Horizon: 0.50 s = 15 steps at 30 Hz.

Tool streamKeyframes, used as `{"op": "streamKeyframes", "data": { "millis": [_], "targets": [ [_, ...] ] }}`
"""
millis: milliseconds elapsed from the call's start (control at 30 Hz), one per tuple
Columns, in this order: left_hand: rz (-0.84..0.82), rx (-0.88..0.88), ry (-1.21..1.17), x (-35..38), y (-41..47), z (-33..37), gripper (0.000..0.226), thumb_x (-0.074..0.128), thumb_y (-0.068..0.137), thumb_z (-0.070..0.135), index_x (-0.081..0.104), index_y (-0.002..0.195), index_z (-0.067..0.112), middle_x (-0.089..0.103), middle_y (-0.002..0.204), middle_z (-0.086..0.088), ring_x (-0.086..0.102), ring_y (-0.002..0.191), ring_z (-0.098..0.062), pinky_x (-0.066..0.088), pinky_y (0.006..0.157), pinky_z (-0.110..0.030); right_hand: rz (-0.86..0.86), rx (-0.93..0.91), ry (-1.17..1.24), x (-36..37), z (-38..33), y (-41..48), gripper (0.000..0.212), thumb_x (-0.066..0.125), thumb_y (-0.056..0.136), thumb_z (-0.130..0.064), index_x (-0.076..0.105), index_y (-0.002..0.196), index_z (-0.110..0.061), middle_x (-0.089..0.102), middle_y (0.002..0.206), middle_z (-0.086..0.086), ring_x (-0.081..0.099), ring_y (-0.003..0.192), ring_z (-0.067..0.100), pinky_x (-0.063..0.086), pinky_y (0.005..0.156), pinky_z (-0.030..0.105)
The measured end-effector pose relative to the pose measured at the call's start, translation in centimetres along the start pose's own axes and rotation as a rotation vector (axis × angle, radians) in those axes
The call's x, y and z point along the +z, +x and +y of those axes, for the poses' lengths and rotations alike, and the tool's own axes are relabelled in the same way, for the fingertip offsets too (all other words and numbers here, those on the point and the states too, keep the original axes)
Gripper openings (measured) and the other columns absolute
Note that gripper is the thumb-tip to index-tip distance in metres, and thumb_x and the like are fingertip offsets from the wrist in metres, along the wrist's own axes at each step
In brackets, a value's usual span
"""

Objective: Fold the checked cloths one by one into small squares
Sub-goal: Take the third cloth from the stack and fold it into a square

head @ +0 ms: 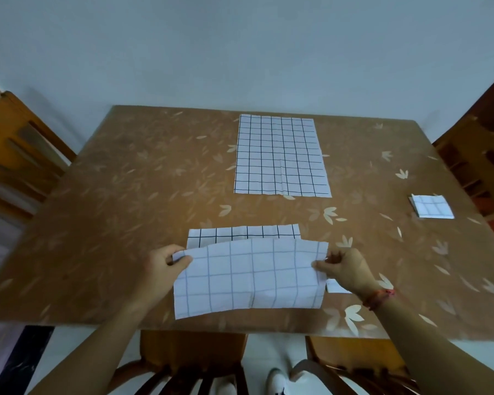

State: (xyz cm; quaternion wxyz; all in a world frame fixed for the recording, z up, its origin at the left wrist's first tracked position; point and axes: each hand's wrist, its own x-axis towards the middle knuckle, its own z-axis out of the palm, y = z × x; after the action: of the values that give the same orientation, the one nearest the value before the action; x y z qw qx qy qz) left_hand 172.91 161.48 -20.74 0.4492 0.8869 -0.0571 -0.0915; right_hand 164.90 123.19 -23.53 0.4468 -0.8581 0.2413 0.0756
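Near cloth [248,277] sat at the worktop's [111,195] front edge, mid first fold by the look of it: the raised flap showed its pale reverse, and the dark-lined face showed only as a strip along the far edge. Left grip [166,263] pinched the flap's left corner and right grip [347,266] pinched the right corner. Both were closed on fabric and held nothing else. One corner per grip likely served to carry the flap over square so its edge could land on the far strip. The flap's leading edge overlapped that strip only partly and sat offset to the right, so alignment looked unfinished. Second cloth [281,155] lay flat and unfolded at far centre, well apart, probably parked clear of the fold and next in the queue. Folded square [432,206] sat near the right edge, well apart from both, and read as the done pile. A small white scrap [337,287] lay just beside the right wrist, partly hidden; couldn't tell what it was. Estimate: one done, one in hand, one waiting. Risk: limp fabric sagging between the grips and the crease running off-grid.
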Motion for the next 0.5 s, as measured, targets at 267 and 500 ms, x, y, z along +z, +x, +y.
{"op": "streamKeyframes", "data": {
  "millis": [267, 500],
  "targets": [
    [0.036, -0.288, -0.256, 1.5, 4.4, -2.2, 0.021, 0.073, 0.084, 0.018, 0.063, 0.103, 0.02, 0.069, 0.1, 0.0, 0.067, 0.091, -0.017, 0.056, 0.074, -0.034, 0.065, 0.127, 0.215, 0.4, -1.1, 5.0, 0.022, 0.085, 0.073, -0.018, 0.074, 0.082, -0.001, 0.076, 0.08, 0.009, 0.073, 0.077, 0.029, 0.061, 0.075, 0.049],
    [0.001, -0.397, -0.172, 4.2, 3.1, -6.1, 0.043, 0.072, 0.085, 0.019, 0.053, 0.123, 0.021, 0.061, 0.105, 0.006, 0.06, 0.1, -0.014, 0.048, 0.076, -0.025, 0.11, 0.103, 0.104, 2.5, -0.9, 8.2, 0.019, 0.081, 0.078, -0.02, 0.072, 0.085, -0.004, 0.073, 0.079, 0.011, 0.07, 0.074, 0.023, 0.06, 0.072, 0.041]
  ]
}}
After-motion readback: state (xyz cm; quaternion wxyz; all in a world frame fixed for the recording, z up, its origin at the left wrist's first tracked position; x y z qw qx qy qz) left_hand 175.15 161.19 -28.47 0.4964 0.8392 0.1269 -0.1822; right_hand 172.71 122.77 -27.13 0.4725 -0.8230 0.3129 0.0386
